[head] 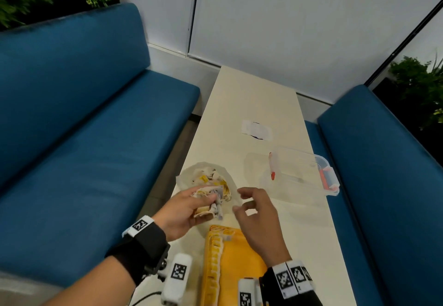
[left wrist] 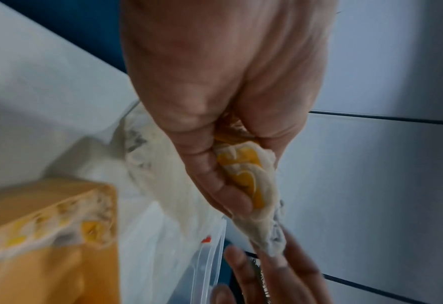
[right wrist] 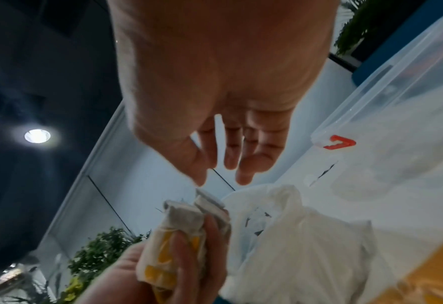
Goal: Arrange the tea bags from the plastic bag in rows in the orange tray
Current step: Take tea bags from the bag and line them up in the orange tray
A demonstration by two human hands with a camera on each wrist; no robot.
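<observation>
Head view: the left hand [head: 184, 206] clutches a bunch of tea bags [head: 211, 200] beside the plastic bag [head: 203, 174] on the table [head: 251, 94]; one row lines the orange tray [head: 239, 257]. Wrist views: the right hand [right wrist: 222, 144], fingers loose and holding nothing, reaches for one (likely next for a fresh row).
</observation>
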